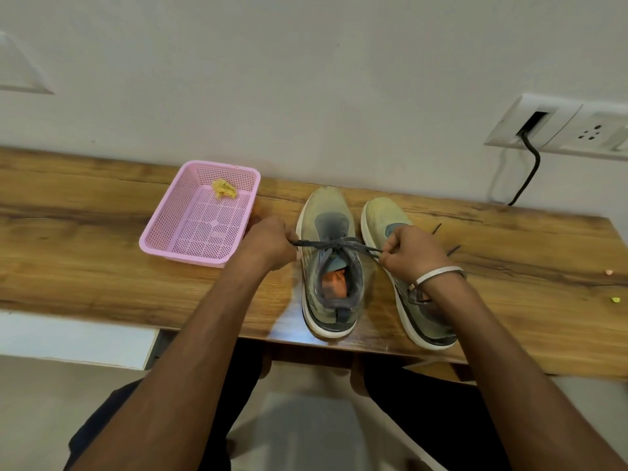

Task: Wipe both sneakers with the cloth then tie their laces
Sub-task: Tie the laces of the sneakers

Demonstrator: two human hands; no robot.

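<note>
On the wooden surface (102,212) against the wall, we are pulling the left sneaker's (329,263) lace (334,244) taut: our left hand (272,244) and right hand (413,251) are each pinching one end. The cloth (224,189) is lying in the pink basket (163,241); the right sneaker (404,266) is standing beside.

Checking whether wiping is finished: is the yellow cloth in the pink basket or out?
In. The crumpled yellow cloth lies inside the pink perforated plastic basket, at its far end, touched by neither hand.
</note>
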